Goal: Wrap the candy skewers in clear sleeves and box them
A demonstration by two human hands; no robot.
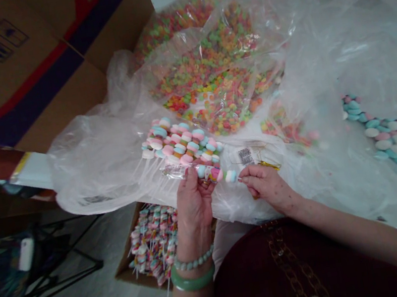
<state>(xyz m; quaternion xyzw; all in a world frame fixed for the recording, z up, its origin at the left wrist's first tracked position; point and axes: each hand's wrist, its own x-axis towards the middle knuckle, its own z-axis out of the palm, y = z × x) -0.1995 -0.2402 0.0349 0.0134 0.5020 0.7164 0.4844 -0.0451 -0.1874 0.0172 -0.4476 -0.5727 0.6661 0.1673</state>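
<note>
My left hand (193, 201) is closed around a candy skewer (215, 172) of pastel pink, blue and white sweets in a clear wrapper. My right hand (266, 183) pinches the wrapper's end by the last sweet (231, 176), with a gold twist tie (268, 165) at its fingers. Just beyond lies a heap of finished candy skewers (178, 144) on white sticks, resting on clear plastic. A green bangle and a bead bracelet circle my left wrist.
A large clear bag of small multicoloured candies (213, 79) lies behind. Teal, pink and white candies (392, 135) sit in plastic at the right. A cardboard box of wrapped skewers (154, 243) stands on the floor below. Big cardboard cartons (14, 63) fill the upper left.
</note>
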